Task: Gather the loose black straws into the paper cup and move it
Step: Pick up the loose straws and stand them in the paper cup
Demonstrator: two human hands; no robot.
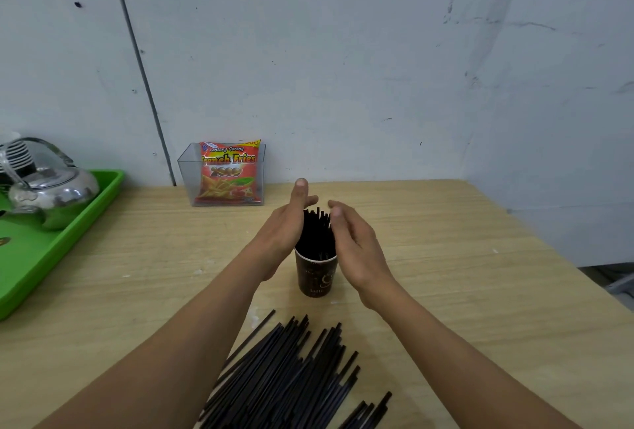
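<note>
So the paper cup [316,277] sits pretty much in the middle of our wooden table [463,274], upright, with a bundle of black straws [315,233] standing in it and poking well above the rim. Right of the cup there's a wide stretch of plain wood before the table's right edge, which runs diagonally toward us. Behind the cup the far edge meets the grey wall [377,85], with a strip of wood in between. Behind and left of the cup, up against that wall, is a clear plastic box [187,171] with a red French fries packet [228,171] standing inside. Far left of the cup a green tray [41,257] carries a shiny metal kettle [51,192], and there's plain wood between tray and cup. On the near side of the cup the loose straws [291,377] lie in a fanned pile, apart from the cup, and a few stragglers [367,411] lie off to the pile's right. Now the hands: our left hand [291,219] is against the left side of the standing bundle, fingers mostly straight, thumb pointing up. Our right hand [353,240] cups the bundle's right side, fingers only gently curved, not wrapped round anything. Both hands are above the cup's rim and neither grips the cup itself.
</note>
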